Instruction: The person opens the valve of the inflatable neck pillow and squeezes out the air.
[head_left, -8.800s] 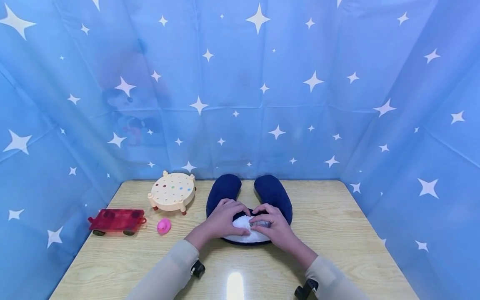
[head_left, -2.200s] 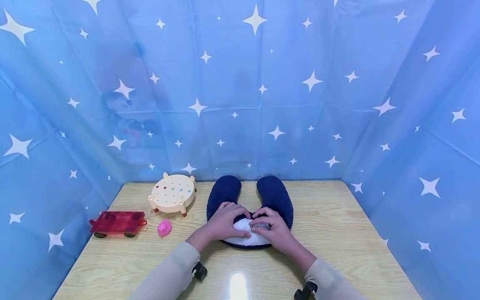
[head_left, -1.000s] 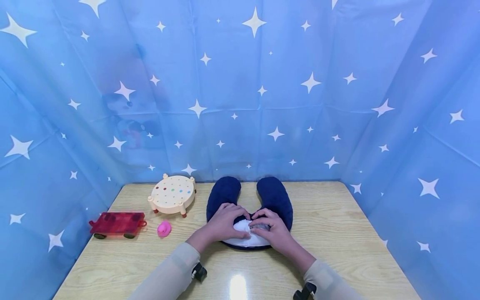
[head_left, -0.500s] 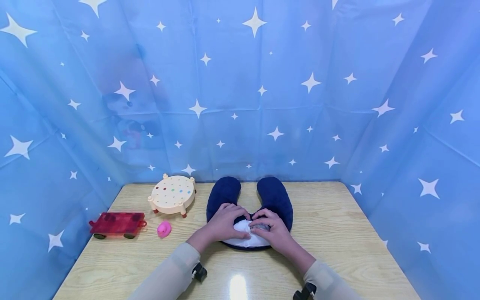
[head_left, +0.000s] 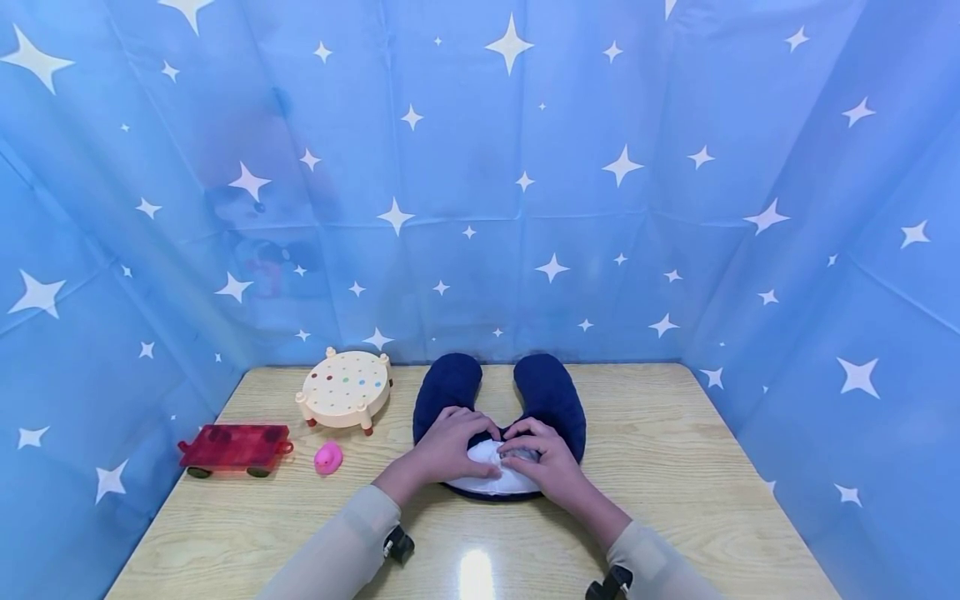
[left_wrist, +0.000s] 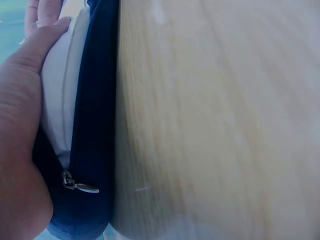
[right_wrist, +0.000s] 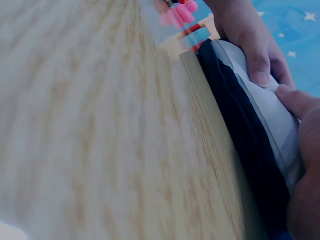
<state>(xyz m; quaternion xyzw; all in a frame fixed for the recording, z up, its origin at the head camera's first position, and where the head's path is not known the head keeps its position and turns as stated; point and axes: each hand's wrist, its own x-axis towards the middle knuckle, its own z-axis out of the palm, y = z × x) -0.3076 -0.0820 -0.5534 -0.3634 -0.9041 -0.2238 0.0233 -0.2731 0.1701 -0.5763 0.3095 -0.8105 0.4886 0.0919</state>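
A navy U-shaped neck pillow [head_left: 543, 392] lies on the table, its curved end toward me. Its cover is unzipped along that end, baring a white inner cushion [head_left: 487, 482]; the metal zipper pull [left_wrist: 80, 187] hangs at one end of the slit. My left hand [head_left: 450, 443] grips the white part from the left, thumb in front and fingers behind. From the right, my right hand [head_left: 551, 457] pinches it with bent fingers, the fingertips of both hands nearly meeting. Between them a small dark spot shows at the right fingertips; I cannot tell what it is.
Left of the pillow stands a cream round toy table [head_left: 347, 387] with coloured dots. A pink rubber duck [head_left: 328, 457] and a translucent red wheeled toy cart [head_left: 236, 447] are nearer the left edge. A blue star-patterned curtain [head_left: 480, 150] encloses the table's back and sides.
Since the earliest frame, my right fingers have moved slightly on the white cushion, and the dark spot there shows less. The head view has tilted a little. Over the last second both hands stay still.
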